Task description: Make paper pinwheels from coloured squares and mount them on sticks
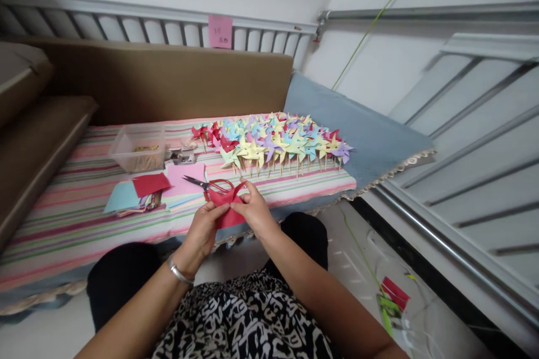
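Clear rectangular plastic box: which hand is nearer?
Left: the left hand is right of and below the box in the picture; the right hand lies farther right.

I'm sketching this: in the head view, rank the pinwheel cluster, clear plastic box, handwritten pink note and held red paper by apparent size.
1. Pinwheel cluster
2. Clear plastic box
Then pink note and red paper, unranked: they look close, fingers partly covering the paper.

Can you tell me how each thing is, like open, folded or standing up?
Red paper: bent
Left hand: pinching the red paper
Right hand: pinching it too
Scissors: lying down, handles apart
Pinwheels: upright on sticks
Clear box: open-topped, partly filled
Paper pile: untidy
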A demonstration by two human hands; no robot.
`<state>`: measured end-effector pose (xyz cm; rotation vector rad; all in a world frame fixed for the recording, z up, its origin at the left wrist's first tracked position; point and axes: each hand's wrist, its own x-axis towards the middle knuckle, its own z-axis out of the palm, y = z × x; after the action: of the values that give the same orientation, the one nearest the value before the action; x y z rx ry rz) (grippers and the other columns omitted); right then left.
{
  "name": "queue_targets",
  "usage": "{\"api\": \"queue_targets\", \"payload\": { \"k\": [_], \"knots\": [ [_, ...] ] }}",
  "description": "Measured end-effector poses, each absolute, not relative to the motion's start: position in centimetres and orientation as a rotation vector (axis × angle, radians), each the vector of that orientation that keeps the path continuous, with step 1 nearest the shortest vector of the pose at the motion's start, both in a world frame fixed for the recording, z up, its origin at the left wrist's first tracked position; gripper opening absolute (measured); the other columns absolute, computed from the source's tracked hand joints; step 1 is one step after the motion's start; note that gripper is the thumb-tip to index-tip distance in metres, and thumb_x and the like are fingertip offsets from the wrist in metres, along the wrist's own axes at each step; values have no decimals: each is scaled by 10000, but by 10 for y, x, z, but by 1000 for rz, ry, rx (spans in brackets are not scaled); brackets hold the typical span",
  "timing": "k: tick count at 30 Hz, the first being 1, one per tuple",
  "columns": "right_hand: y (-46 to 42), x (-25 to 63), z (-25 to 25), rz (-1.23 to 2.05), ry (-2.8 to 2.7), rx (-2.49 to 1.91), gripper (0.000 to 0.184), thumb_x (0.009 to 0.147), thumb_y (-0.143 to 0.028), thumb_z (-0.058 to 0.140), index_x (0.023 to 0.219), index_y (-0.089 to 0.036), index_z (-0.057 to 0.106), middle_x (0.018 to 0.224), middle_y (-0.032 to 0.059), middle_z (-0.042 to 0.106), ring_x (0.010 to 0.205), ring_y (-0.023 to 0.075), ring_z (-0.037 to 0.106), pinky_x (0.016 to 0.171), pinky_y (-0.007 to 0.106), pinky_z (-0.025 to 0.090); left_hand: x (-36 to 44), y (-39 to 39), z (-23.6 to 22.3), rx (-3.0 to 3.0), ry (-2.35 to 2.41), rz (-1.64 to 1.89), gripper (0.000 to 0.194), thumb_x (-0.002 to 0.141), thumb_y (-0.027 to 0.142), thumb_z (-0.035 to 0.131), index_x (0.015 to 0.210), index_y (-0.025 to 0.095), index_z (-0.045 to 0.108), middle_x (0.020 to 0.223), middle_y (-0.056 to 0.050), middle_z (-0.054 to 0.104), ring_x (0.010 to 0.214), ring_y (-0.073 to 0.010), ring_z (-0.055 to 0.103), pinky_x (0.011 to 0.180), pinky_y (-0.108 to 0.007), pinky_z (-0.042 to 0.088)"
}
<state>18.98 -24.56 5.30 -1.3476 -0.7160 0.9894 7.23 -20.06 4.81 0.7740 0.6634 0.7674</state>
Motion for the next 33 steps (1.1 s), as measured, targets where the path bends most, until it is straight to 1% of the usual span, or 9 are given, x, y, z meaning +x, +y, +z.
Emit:
{"api": "queue_targets", "payload": {
  "k": [5, 7, 10, 12, 16, 20, 23, 27, 33],
  "knots": [
    [-229, 187, 60, 1013, -638, -1317, 678, 641, -108, 666, 1261, -250, 431, 660, -66, 589, 585, 125, 569, 564, 248, 447, 74, -169, 38, 804, 640, 689, 215, 565, 215, 808, 744, 136, 719, 743, -64, 729, 690, -185, 655, 743, -287, 488],
    [-224, 187, 64, 1022, -609, -1304, 638, 663, -126, 675, 1247, -250, 450, 676, -60, 594, 604, 119, 574, 591, 244, 451, 75, -154, 36, 817, 626, 662, 196, 570, 220, 802, 724, 137, 712, 725, -58, 721, 666, -179, 644, 732, -289, 488],
    [-217, 189, 66, 1028, -545, -1297, 453, 718, -225, 674, 1147, -237, 530, 734, -34, 610, 644, 115, 583, 612, 239, 454, 76, -134, 34, 818, 597, 620, 190, 565, 201, 801, 714, 131, 707, 714, -53, 714, 645, -165, 625, 717, -281, 483],
    [-212, 191, 64, 1028, -522, -1281, 368, 723, -267, 672, 1071, -222, 562, 755, -25, 615, 659, 116, 590, 621, 240, 457, 78, -123, 33, 808, 592, 600, 188, 554, 183, 803, 705, 128, 706, 692, -46, 707, 636, -157, 615, 702, -268, 475],
    [-201, 196, 58, 978, -497, -1291, 404, 656, -260, 713, 1026, -212, 557, 757, -35, 623, 673, 117, 602, 655, 247, 468, 84, -109, 32, 833, 572, 552, 174, 548, 191, 801, 676, 128, 702, 684, -50, 706, 633, -155, 610, 685, -259, 467],
    [-195, 199, 58, 962, -524, -1319, 385, 639, -270, 719, 987, -212, 567, 726, -40, 625, 653, 115, 592, 647, 254, 465, 88, -100, 28, 820, 553, 489, 184, 556, 219, 799, 694, 134, 710, 670, -47, 702, 601, -152, 605, 652, -257, 465],
    [-194, 199, 60, 958, -514, -1338, 480, 612, -241, 732, 1057, -208, 557, 706, -49, 624, 630, 112, 585, 639, 256, 452, 88, -96, 25, 797, 550, 451, 171, 549, 209, 801, 671, 133, 708, 633, -43, 690, 582, -144, 596, 620, -242, 456],
    [-192, 198, 58, 938, -468, -1356, 598, 578, -196, 743, 1139, -187, 539, 671, -64, 620, 599, 99, 570, 636, 250, 429, 86, -93, 21, 775, 546, 415, 177, 546, 191, 800, 690, 131, 716, 634, -44, 691, 576, -140, 590, 602, -234, 454],
    [-183, 197, 50, 961, -485, -1345, 592, 581, -193, 744, 1140, -183, 551, 637, -86, 582, 574, 83, 545, 624, 241, 418, 79, -87, 14, 749, 502, 393, 161, 570, 183, 797, 691, 123, 710, 687, -49, 704, 598, -132, 596, 622, -226, 464]
  ]
}}
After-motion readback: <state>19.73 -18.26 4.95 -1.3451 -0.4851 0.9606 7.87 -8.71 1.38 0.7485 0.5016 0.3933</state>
